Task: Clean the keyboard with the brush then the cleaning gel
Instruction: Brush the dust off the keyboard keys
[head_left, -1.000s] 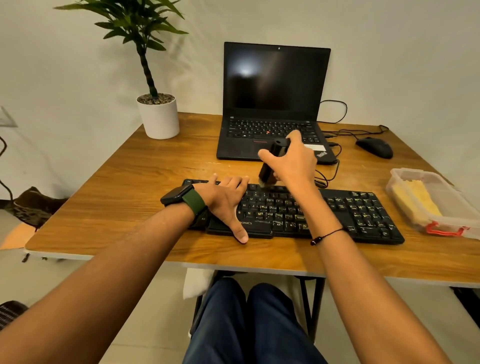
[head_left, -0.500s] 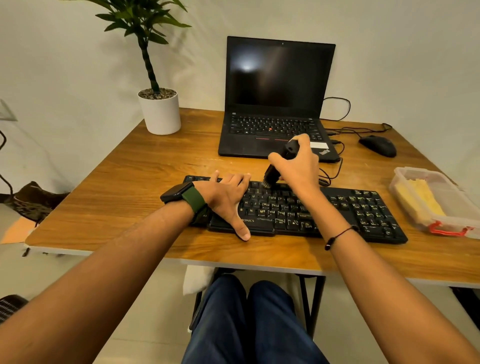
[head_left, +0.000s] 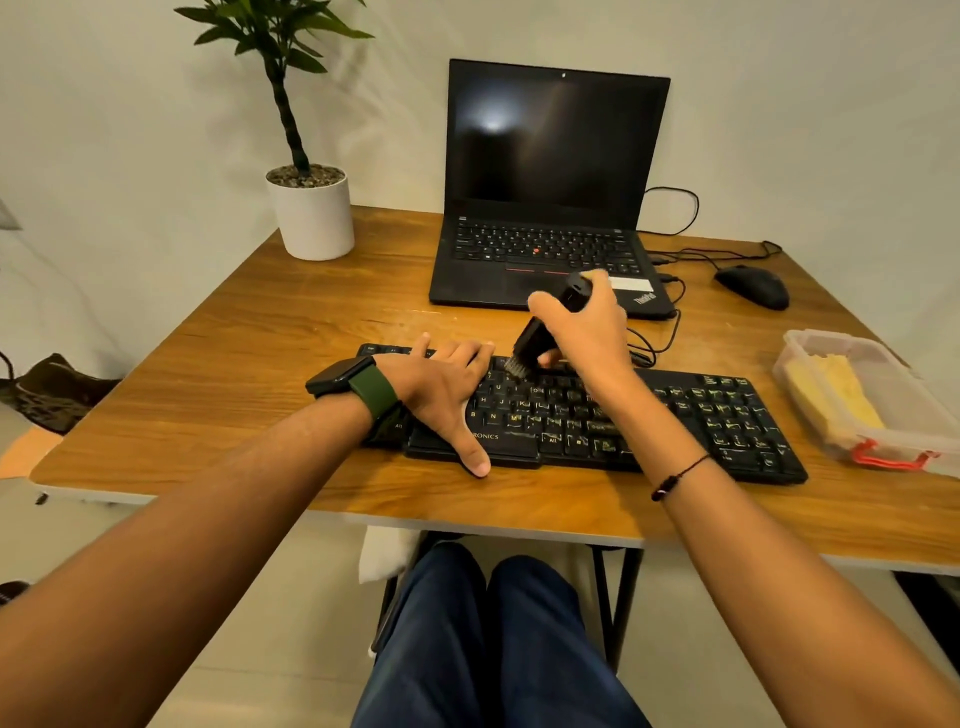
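A black keyboard lies across the front of the wooden table. My left hand rests flat on its left end, fingers spread and thumb over the front edge. My right hand grips a black brush, tilted so that its grey bristles touch the upper key rows just right of my left fingers. A clear plastic box with a red clasp stands at the right and holds yellow cleaning gel.
An open black laptop stands behind the keyboard, with cables running to its right. A black mouse lies at the back right. A potted plant stands at the back left. My knees show under the table.
My right hand has tilted the brush and swept its bristles a little left along the top key rows. My left hand has stayed on the keyboard. The camera has shifted slightly.
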